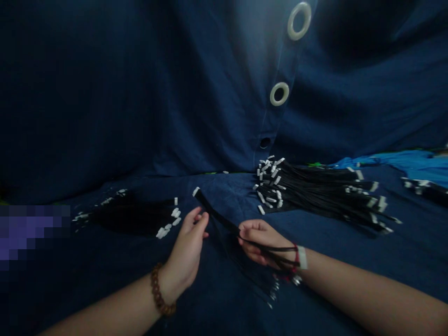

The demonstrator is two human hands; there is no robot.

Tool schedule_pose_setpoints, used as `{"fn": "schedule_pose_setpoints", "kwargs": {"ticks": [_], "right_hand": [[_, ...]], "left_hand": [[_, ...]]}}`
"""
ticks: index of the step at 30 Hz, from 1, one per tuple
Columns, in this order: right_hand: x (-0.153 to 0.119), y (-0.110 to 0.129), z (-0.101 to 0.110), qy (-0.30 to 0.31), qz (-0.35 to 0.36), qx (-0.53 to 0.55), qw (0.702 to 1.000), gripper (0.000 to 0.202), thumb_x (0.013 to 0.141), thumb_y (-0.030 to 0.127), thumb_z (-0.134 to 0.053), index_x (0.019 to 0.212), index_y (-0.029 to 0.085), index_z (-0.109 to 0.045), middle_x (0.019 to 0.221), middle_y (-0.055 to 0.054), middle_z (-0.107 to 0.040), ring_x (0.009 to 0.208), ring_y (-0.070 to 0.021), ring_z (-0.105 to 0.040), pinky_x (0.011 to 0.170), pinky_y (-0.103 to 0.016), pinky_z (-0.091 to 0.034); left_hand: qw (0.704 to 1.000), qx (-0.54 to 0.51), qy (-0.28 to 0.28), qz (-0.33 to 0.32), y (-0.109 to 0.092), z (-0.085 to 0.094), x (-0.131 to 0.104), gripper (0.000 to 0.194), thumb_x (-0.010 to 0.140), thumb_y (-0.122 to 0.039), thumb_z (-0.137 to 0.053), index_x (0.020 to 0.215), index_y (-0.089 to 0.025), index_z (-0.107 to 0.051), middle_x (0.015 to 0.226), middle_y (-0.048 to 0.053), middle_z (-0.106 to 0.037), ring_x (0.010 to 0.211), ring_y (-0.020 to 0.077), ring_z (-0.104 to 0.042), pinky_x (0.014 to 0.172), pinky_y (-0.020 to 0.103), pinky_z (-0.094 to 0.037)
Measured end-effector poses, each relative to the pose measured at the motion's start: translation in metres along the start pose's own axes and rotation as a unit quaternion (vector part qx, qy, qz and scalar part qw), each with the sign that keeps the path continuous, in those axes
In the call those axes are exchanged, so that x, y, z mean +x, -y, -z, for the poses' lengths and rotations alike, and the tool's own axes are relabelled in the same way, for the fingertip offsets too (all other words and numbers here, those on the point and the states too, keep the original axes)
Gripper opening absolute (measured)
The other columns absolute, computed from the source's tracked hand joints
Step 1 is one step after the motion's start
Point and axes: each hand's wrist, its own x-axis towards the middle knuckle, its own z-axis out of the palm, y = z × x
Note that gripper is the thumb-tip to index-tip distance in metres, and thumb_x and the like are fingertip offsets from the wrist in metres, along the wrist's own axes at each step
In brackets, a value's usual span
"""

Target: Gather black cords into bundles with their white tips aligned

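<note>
A black wire harness (224, 222) with a white connector (196, 191) at its upper left end slants between my two hands. My right hand (262, 240) is closed around its middle. Past that grip, some wires run over the hand towards the wrist, while thinner strands hang down to small pale tips (275, 291). My left hand (191, 238) is beside the connector end, thumb and fingers curled together in a pinch. The thumb tip is right by the harness, but what lies between those fingers, if anything, is hidden.
To the left lies a dark wire bundle (129, 217) with white ends. At right is a larger pile of black wires (315, 191) with white connectors. Blue material (402, 163) lies further right. A dark blue cloth (210, 102) with ring eyelets hangs behind.
</note>
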Motion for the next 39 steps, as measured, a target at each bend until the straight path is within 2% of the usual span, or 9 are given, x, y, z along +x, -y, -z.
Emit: {"fn": "schedule_pose_setpoints", "kwargs": {"ticks": [3, 5, 8, 10, 12, 23, 34, 37, 39], "right_hand": [[0.003, -0.003, -0.006, -0.041, 0.002, -0.062, 0.997, 0.029, 0.092, 0.036, -0.043, 0.08, 0.011, -0.052, 0.05, 0.008, -0.041, 0.033, -0.0013, -0.033, 0.03, -0.012, -0.027], [0.005, -0.002, -0.009, -0.061, 0.001, -0.108, 0.992, 0.028, 0.092, 0.035, -0.043, 0.08, 0.011, -0.053, 0.053, 0.007, -0.044, 0.035, -0.0019, -0.036, 0.033, -0.013, -0.03], [0.004, 0.003, -0.013, -0.089, 0.013, -0.185, 0.979, 0.023, 0.089, 0.03, -0.05, 0.076, 0.01, -0.053, 0.061, 0.004, -0.049, 0.047, -0.0046, -0.046, 0.043, -0.016, -0.04], [0.002, 0.007, -0.015, -0.102, 0.026, -0.239, 0.965, 0.022, 0.086, 0.027, -0.054, 0.072, 0.01, -0.053, 0.064, 0.003, -0.051, 0.054, -0.0068, -0.05, 0.05, -0.02, -0.043], [0.0, 0.01, -0.016, -0.108, 0.032, -0.287, 0.951, 0.023, 0.085, 0.026, -0.055, 0.07, 0.01, -0.053, 0.064, 0.004, -0.051, 0.057, -0.0079, -0.051, 0.053, -0.021, -0.044], [-0.002, 0.009, -0.026, -0.13, 0.051, -0.401, 0.905, 0.025, 0.084, 0.028, -0.056, 0.066, 0.011, -0.051, 0.061, 0.004, -0.048, 0.055, -0.0079, -0.048, 0.052, -0.021, -0.041], [-0.001, -0.004, -0.024, -0.116, 0.033, -0.21, 0.97, 0.034, 0.09, 0.038, -0.045, 0.067, 0.012, -0.048, 0.05, 0.008, -0.041, 0.037, -0.0032, -0.038, 0.035, -0.015, -0.031], [-0.002, -0.001, -0.023, -0.112, 0.037, -0.144, 0.983, 0.038, 0.092, 0.042, -0.039, 0.071, 0.012, -0.049, 0.046, 0.008, -0.04, 0.033, -0.0029, -0.037, 0.031, -0.014, -0.028], [-0.001, 0.001, -0.02, -0.117, 0.057, -0.113, 0.985, 0.038, 0.092, 0.042, -0.038, 0.071, 0.012, -0.048, 0.045, 0.009, -0.038, 0.032, -0.0025, -0.034, 0.031, -0.014, -0.026]], "left_hand": [[0.994, 0.043, -0.07, -0.068, -0.013, 0.004, 0.002, 0.024, 0.08, -0.022, -0.048, 0.105, -0.025, -0.045, 0.097, 0.001, -0.041, 0.088, 0.0147, -0.041, 0.081, 0.031, -0.033], [0.985, 0.102, -0.004, -0.139, -0.027, 0.001, -0.01, 0.018, 0.075, -0.016, -0.056, 0.09, -0.025, -0.054, 0.093, -0.002, -0.045, 0.09, 0.0147, -0.041, 0.087, 0.03, -0.03], [0.817, 0.375, 0.328, -0.291, -0.045, -0.007, -0.039, 0.026, 0.078, -0.016, -0.053, 0.099, -0.03, -0.059, 0.109, 0.0, -0.048, 0.103, 0.0196, -0.038, 0.092, 0.035, -0.029], [0.741, 0.445, 0.389, -0.318, -0.049, -0.011, -0.054, 0.032, 0.081, -0.019, -0.051, 0.11, -0.032, -0.055, 0.118, 0.001, -0.047, 0.106, 0.0218, -0.036, 0.092, 0.038, -0.029], [0.72, 0.47, 0.39, -0.33, -0.046, -0.013, -0.061, 0.033, 0.083, -0.018, -0.048, 0.113, -0.03, -0.053, 0.118, 0.002, -0.047, 0.104, 0.0224, -0.037, 0.091, 0.039, -0.031], [0.716, 0.452, 0.387, -0.365, -0.021, -0.002, -0.046, 0.017, 0.081, -0.02, -0.051, 0.097, -0.021, -0.058, 0.111, 0.009, -0.05, 0.1, 0.0243, -0.041, 0.087, 0.038, -0.032], [0.69, 0.422, 0.35, -0.472, -0.013, 0.011, -0.039, 0.018, 0.078, -0.004, -0.041, 0.086, -0.015, -0.053, 0.079, 0.01, -0.058, 0.076, 0.0206, -0.047, 0.075, 0.034, -0.036], [0.728, 0.399, 0.346, -0.438, -0.014, 0.011, -0.034, 0.019, 0.078, -0.005, -0.042, 0.088, -0.016, -0.054, 0.08, 0.009, -0.055, 0.075, 0.0197, -0.048, 0.072, 0.032, -0.038], [0.803, 0.347, 0.319, -0.365, -0.015, 0.008, -0.03, 0.017, 0.079, -0.008, -0.043, 0.084, -0.018, -0.056, 0.078, 0.007, -0.053, 0.073, 0.0176, -0.048, 0.069, 0.029, -0.038]]}}
